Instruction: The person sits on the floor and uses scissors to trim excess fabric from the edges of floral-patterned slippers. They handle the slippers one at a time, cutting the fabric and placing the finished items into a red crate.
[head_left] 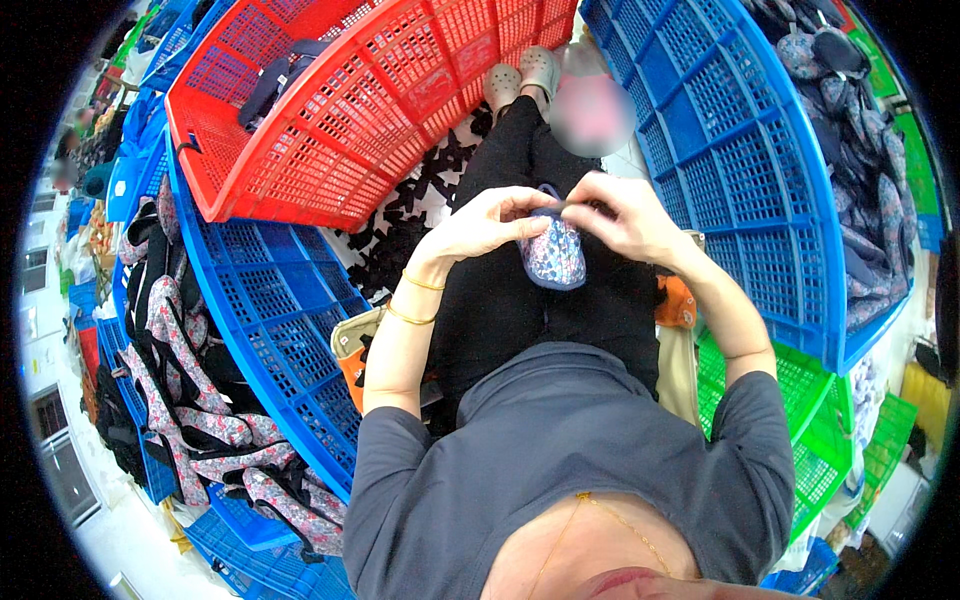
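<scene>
A small floral fabric slipper [555,256], blue with pink and white and a dark blue edging, is held up over my lap with its rounded end toward me. My left hand [488,222] is closed on its left side near the opening, thumb on top. At the slipper's upper edge, the fingers of my right hand [622,215] are pinched together on the dark trim, slightly blurred. A dark loop shows between both hands. The inside of the slipper is mostly hidden by my fingers.
A tilted red crate [400,90] stands ahead on the left. Blue crates rise at the left [275,300] and right [715,130]. Floral pieces [205,430] fill the left side, more [870,200] the right. Dark scraps [400,225] litter the floor. A green crate [815,430] is by my right elbow.
</scene>
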